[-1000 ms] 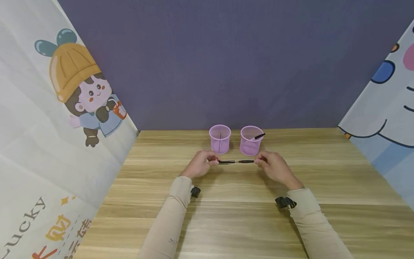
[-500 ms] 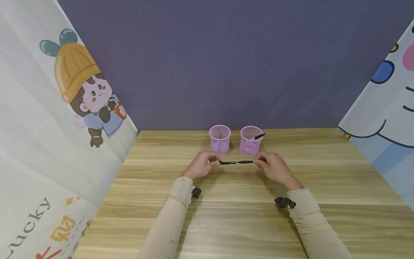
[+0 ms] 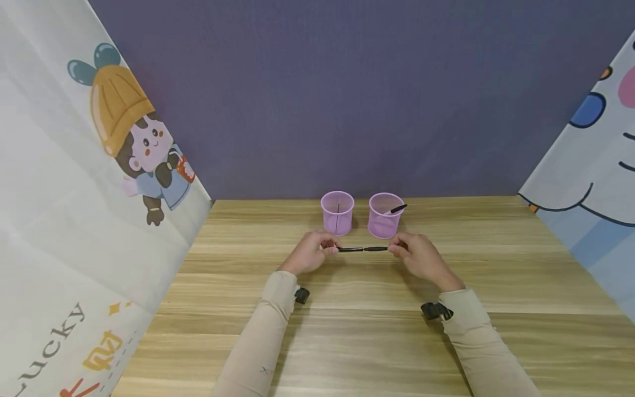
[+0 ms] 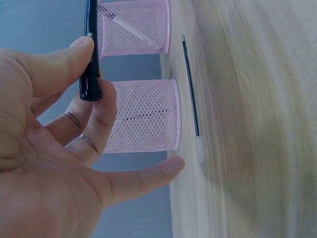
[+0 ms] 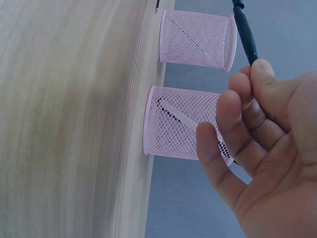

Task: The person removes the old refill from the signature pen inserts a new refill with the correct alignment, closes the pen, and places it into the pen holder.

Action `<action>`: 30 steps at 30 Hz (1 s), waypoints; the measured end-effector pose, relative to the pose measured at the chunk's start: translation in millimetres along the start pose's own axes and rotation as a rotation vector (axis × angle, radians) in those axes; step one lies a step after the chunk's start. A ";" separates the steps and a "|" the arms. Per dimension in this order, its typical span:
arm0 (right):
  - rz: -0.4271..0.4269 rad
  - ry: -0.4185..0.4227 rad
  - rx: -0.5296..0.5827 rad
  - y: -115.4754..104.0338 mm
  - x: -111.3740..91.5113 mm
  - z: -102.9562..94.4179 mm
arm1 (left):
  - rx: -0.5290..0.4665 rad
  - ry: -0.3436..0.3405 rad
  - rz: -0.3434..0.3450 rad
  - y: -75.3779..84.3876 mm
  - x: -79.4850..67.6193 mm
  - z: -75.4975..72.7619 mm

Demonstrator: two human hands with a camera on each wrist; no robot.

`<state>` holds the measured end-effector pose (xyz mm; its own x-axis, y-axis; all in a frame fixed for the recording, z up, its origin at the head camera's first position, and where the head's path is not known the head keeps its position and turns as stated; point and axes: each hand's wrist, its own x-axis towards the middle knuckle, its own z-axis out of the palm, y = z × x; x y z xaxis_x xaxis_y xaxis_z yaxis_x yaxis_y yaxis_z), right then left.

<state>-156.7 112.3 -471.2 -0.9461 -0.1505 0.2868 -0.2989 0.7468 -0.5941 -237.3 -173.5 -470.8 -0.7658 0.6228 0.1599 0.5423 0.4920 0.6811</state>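
My left hand [image 3: 310, 252] pinches a black pen barrel [image 3: 350, 250] between thumb and fingers, level above the table. Facing it, my right hand [image 3: 419, 256] pinches a black pen's tapered front part [image 3: 376, 248] between thumb and index finger. The two pieces line up end to end, with their ends nearly meeting; whether they touch I cannot tell. In the left wrist view, a pen refill [image 4: 191, 89] with dark ink lies on the table below the left hand. The other fingers of my right hand [image 5: 270, 134] are loosely bent.
Behind my hands stand two pink mesh pen cups. A thin dark stick, perhaps a refill, leans in the left cup [image 3: 328, 219]. The right cup [image 3: 383, 227] holds a pen with a black end [image 3: 398, 209]. A dark purple-grey wall [image 3: 317, 99] rises behind the wooden table [image 3: 357, 342].
The gap between the two pen pieces has narrowed, and the thin shaft seen between them has nearly vanished. Both hands shifted slightly toward each other. The printed cloth at left moved a little rightward.
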 end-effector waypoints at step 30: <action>0.051 0.047 -0.006 -29.2 -29.7 29.7 | 0.006 -0.062 0.031 -8.9 -32.4 -7.7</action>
<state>-123.6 75.8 -484.8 -0.9531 -0.0814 0.2916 -0.2495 0.7567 -0.6043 -219.9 -202.7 -476.5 -0.7258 0.6742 0.1362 0.5678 0.4756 0.6719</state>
